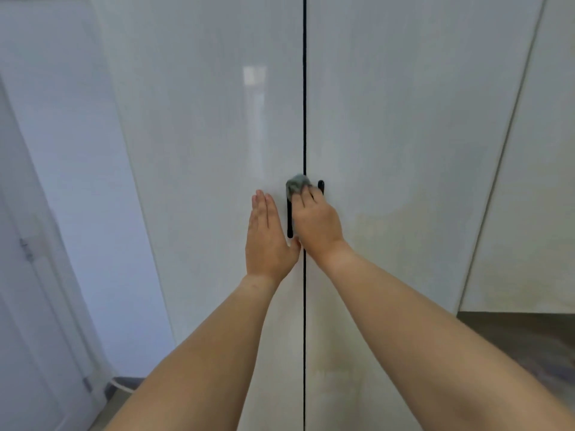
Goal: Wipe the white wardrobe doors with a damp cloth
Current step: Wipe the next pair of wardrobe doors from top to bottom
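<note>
Head view: a person's right hand (315,217) presses a bunched grey cloth (297,184) against the seam between two closed white doors (202,150), over the top of the left black handle (290,222). Its fingers curl over the wad, though how tightly cannot be told. A second handle (320,187) shows just right of the knuckles. The left hand (267,234) lies flat on the left door beside the handle, fingers straight and together, apparently steadying the panel. Soft and light, the cloth looks to mould readily round the handle and is best held bunched under the palm so no loose corner trails. The glossy doors appear stiff and slick, so damp strokes should glide but may leave streaks. At far left stands a pale wall (77,181); at lower right, a strip of dark floor (529,337).
</note>
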Demonstrator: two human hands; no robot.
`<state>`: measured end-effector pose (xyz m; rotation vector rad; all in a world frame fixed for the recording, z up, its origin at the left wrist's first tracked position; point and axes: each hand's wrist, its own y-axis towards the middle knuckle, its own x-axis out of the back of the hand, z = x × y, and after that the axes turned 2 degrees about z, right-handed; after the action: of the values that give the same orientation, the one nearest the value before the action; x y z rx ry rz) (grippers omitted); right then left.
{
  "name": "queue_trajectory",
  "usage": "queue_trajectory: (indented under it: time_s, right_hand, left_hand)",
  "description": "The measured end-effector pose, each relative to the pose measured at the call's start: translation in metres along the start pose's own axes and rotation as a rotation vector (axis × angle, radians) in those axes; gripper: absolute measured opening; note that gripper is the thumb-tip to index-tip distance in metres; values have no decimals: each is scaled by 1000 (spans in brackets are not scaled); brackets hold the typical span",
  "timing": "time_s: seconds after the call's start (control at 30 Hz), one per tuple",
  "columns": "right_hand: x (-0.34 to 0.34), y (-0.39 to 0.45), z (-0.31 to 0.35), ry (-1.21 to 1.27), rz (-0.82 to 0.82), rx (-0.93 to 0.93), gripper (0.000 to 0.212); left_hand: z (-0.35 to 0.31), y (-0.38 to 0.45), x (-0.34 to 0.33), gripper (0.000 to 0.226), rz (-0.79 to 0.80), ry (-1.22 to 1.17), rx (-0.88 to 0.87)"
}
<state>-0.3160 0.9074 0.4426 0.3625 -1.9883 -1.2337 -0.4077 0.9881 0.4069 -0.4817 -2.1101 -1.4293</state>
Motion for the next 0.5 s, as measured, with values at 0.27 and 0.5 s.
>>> queue_trajectory:
  time_s: [0.27,0.5]
  right_hand:
    - [-8,-58,21,437,98,-256,22]
    - [25,-41,9,1039,114,-875,37]
  left_hand:
    - [2,-23,-3,26,15,-124,69]
    - [-29,-20,3,13,30,-362,46]
